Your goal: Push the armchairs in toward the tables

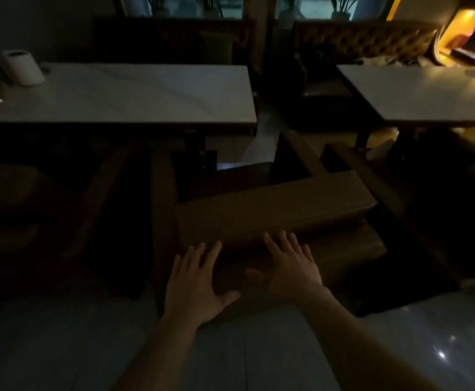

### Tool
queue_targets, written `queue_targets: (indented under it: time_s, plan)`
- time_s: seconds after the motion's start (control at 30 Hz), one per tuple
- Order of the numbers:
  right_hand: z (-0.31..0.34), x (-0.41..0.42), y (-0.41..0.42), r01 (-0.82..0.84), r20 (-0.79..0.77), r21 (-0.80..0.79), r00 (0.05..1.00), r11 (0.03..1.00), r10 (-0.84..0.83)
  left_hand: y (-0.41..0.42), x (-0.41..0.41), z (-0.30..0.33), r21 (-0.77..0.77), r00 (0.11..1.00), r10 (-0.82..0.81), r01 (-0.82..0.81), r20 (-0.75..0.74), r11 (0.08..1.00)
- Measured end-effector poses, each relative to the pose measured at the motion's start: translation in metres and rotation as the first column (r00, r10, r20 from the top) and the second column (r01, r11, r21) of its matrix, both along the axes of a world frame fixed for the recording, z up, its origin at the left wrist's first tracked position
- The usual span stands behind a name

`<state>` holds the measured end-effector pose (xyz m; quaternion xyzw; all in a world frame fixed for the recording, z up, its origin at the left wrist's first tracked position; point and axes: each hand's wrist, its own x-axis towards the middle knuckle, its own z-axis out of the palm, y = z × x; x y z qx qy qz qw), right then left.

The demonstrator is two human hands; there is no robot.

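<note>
Armchair (pixel 275 210): dark brown, skewed, backrest toward the camera, front pointing into the gap between left table (pixel 134 94) and right table (pixel 428 91), nearer the left one. Not yet tucked in, by the look of the floor visible ahead of the seat.

Left hand (pixel 199 283): fingers spread wide and straight, at the rear of the backrest, holding nothing. Right hand (pixel 289 266): likewise flat and spread, fingertips at the backrest's lower edge. Firm contact: cannot tell in the dim light.

Recommended procedure: plant both palms flat on the backrest, well apart. Press harder on the right side to square the chair with the left table. Push low and level to avoid tipping. Keep clear of the neighbouring armchair (pixel 371 176) just beside it. Slide steadily on the glossy floor (pixel 258 356). Avoid jolting the table bearing the white roll (pixel 23 67).
</note>
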<state>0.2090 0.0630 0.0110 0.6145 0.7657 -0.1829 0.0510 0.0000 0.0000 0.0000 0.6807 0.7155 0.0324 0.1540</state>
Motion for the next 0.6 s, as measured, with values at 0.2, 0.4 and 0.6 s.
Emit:
queue_targets:
  time_s: [0.2,0.4,0.6]
  plan:
    - [-0.055,0.011,0.006,-0.012,0.057,-0.087,0.998,0.996,0.017,-0.001,0.008,-0.061,-0.111,0.998,0.034,-0.028,0.056,0.993]
    - [-0.099,0.027,0.028,-0.020,0.078,-0.045,0.997,0.999,0.024,0.018,0.016,-0.105,-0.066,1.000,0.023,-0.023,0.010,0.998]
    - [-0.124,0.021,0.047,-0.056,0.060,-0.018,0.997,0.998,0.057,0.032,0.015,-0.130,0.080,0.998,0.029,-0.026,-0.047,0.997]
